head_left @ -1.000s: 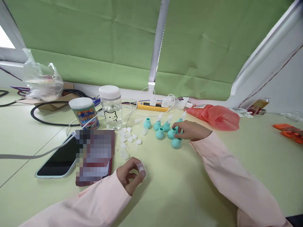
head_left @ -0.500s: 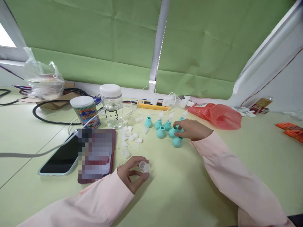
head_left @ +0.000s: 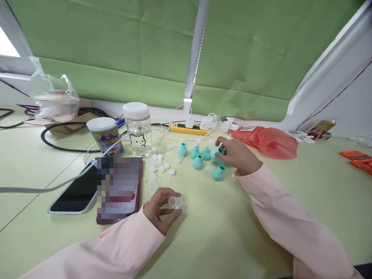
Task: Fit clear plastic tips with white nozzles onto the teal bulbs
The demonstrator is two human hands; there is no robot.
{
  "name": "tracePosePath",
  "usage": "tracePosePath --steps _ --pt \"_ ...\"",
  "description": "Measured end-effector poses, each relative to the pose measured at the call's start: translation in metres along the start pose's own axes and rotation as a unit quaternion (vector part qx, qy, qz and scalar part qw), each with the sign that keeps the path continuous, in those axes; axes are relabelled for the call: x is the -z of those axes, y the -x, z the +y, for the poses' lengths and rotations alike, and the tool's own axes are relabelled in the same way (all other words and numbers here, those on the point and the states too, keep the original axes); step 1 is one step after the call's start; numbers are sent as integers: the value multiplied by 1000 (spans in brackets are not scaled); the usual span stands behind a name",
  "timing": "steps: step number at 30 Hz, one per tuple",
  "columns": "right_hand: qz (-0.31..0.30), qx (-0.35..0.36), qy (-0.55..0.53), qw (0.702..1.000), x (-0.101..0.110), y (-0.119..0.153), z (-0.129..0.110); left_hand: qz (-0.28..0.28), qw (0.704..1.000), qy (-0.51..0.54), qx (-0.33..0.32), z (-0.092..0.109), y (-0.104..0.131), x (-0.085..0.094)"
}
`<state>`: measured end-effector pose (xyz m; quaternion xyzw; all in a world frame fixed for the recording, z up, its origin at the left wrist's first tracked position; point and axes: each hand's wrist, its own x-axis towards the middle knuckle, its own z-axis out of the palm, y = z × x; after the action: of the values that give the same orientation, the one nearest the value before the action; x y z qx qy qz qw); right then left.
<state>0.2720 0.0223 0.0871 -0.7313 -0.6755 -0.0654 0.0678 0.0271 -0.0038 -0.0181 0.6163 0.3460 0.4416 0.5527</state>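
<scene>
With the view's centre as the clock's hub, a translucent bag (head_left: 56, 101) sits towards ten o'clock, a dark-screened phone (head_left: 77, 193) at eight, and a lidded cup (head_left: 106, 137) beside a clear bottle (head_left: 141, 142) at nine. Nearer the hub, around eight, pale translucent pieces (head_left: 161, 169) lie scattered over the desk (head_left: 203, 232).

At seven, the person's left hand (head_left: 159, 211) has a clear, tubular piece (head_left: 175, 202) pinched between thumb and fingers. It has just been turned so that its open end points more towards nine.

Between six and four stand several teal bulbs, among them an open one (head_left: 182, 149), another open one (head_left: 198, 162) and two carrying whitish nozzles. At about four, the right hand (head_left: 242, 155) has its grip closed on a teal bulb (head_left: 216, 156), mouth uncovered. This bulb has just shifted up and away from an open neighbour (head_left: 219, 173), which stands uncovered on the desk; it appears lifted, though its underside is hard to judge. The change leaves one part in each hand, the two well apart and not joined. A red wrapped bundle (head_left: 276, 143) lies at three.
</scene>
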Motion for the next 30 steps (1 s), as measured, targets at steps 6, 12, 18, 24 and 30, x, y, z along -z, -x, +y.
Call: tracePosePath --steps 6,12,18,24,30 --pt "-68 175 -216 958 14 29 -39 35 999 12 -16 -3 -1 -1" --pt "-58 251 -278 925 -54 31 -77 84 993 73 -42 -3 -4 -3" --pt "48 204 -370 905 -88 40 -74 108 991 69 -21 0 -6 -3" --pt "90 265 -332 901 -77 56 -73 77 992 95 18 4 -6 -1" --pt "88 295 -237 921 -76 58 -77 24 994 92 44 10 -2 0"
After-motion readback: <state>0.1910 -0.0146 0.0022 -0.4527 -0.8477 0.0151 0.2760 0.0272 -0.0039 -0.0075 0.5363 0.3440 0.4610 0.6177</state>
